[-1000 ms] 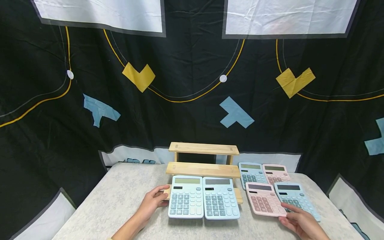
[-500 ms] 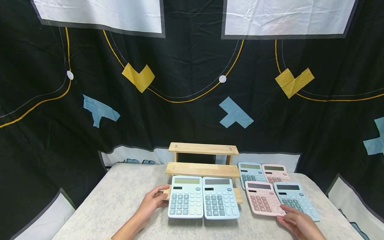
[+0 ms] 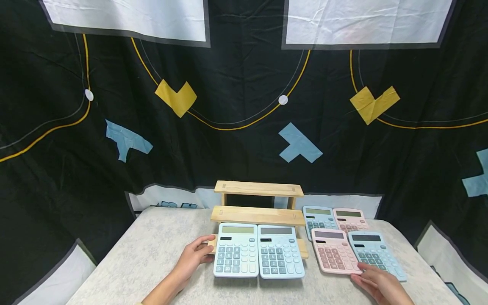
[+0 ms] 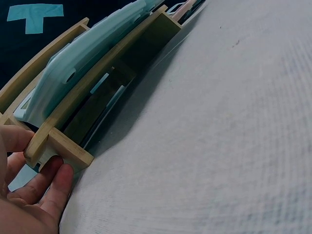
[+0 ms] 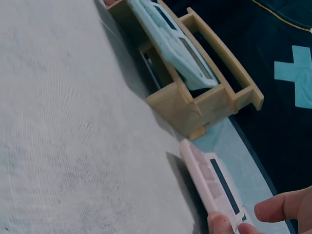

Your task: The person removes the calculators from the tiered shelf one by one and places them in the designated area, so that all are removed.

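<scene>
In the head view my left hand [image 3: 193,256] grips the left end of the lowest step of a stepped wooden stand [image 3: 259,215]. The left wrist view shows the thumb on top of that step and fingers beneath it. Two light-blue calculators, one left [image 3: 236,250] and one right [image 3: 281,252], lean side by side on the stand. My right hand [image 3: 381,283] holds a pink calculator [image 3: 335,252] by its lower right corner. Part of this hand lies outside the right wrist view, where the pink calculator [image 5: 201,170] casts a shadow beside it.
A blue calculator [image 3: 377,252] lies just right of the held pink one, partly behind my right hand. Behind them are another blue calculator [image 3: 319,218] and a pink calculator [image 3: 350,218]. A dark cloth [image 3: 244,152] hangs behind the pale-covered table [image 3: 145,254].
The pink calculator's top edge has risen slightly in the head view while its lower edge stays nearly in place. My right hand has shifted slightly left; the left hand has not moved.
</scene>
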